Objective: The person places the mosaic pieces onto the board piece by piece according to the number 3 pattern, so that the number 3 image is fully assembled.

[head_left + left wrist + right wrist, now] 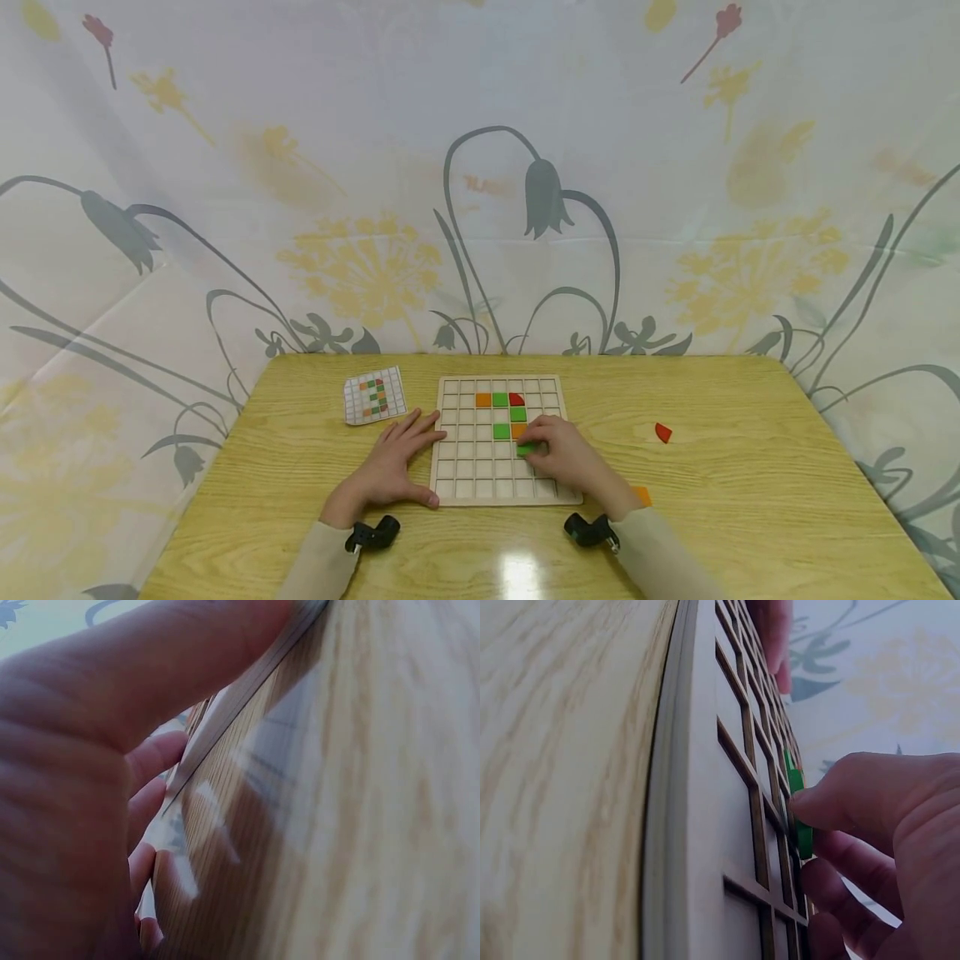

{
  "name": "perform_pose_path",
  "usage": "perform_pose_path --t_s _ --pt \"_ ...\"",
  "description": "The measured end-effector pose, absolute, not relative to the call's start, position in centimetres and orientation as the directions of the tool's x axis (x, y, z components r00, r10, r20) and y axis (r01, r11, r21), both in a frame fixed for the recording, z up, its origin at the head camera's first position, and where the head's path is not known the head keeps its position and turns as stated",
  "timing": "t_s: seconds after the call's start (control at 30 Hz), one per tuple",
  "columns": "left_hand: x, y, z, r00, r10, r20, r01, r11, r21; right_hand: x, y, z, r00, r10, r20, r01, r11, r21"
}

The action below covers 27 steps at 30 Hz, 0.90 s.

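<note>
While right hand (562, 454) pinches green tile (805, 837), square-celled board (465, 470), wood-grained table (750, 500)

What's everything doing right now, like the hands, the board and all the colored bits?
Left hand: spread, touching the board's left edge.
Right hand: pinching a green piece.
Green piece: held at the board, not let go.
Board: flat on the table, partly filled.
Pattern paper: lying printed side up.
Loose red piece: lying on the table.
Loose orange piece: partly hidden by the right arm.

The left grip (392, 463) splays, the right grip (564, 452) pinches.
</note>
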<state>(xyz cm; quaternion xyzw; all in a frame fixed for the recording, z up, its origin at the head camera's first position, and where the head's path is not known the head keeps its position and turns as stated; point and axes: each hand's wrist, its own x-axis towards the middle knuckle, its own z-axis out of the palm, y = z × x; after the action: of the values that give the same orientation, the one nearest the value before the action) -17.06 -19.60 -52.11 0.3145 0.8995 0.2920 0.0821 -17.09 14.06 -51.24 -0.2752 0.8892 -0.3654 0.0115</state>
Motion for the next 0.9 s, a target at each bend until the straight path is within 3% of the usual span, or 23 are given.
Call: perform_pose_path --t_s 0.9 --pt "-16.9 -19.7 -52.1 -0.780 0.623 0.055 0.535 0.620 0.574 -16.8 15.0 -51.9 -0.889 -0.421 0.182 -0.398 0.511 -0.762"
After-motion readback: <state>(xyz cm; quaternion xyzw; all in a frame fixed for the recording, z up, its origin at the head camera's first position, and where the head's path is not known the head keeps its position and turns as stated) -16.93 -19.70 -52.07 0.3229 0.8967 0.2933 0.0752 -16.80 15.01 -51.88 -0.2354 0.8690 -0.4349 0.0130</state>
